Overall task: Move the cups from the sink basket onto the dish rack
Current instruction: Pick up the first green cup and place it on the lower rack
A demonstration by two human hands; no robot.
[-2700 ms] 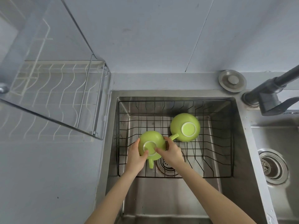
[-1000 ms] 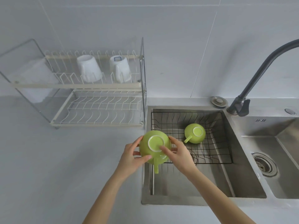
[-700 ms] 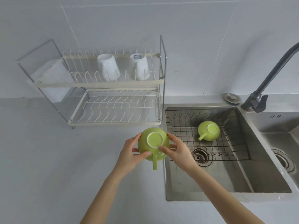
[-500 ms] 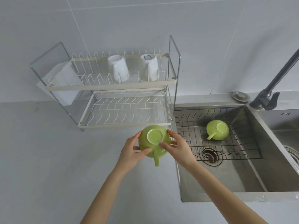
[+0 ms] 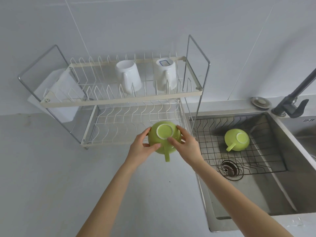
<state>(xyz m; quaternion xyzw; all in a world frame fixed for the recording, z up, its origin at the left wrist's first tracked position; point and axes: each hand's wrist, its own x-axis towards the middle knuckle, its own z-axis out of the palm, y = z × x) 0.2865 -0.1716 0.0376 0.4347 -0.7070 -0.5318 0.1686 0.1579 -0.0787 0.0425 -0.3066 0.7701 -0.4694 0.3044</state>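
A green cup (image 5: 163, 137) is held upside down, its pale base up and its handle pointing toward me, between my left hand (image 5: 141, 149) and my right hand (image 5: 187, 147). It hangs over the front right corner of the two-tier dish rack's (image 5: 130, 100) lower shelf. A second green cup (image 5: 236, 139) lies upside down in the black wire sink basket (image 5: 248, 159), handle to the lower left.
Two white mugs (image 5: 128, 76) (image 5: 165, 74) stand upside down on the rack's upper shelf. A white holder (image 5: 58, 93) hangs at the rack's left end. The sink drain (image 5: 230, 168), a dark faucet (image 5: 290, 106) and a round plug (image 5: 260, 102) lie right.
Both hands lifted the green cup out of the sink basket and carried it left and up to the rack's lower shelf. The other cup stayed in the basket.
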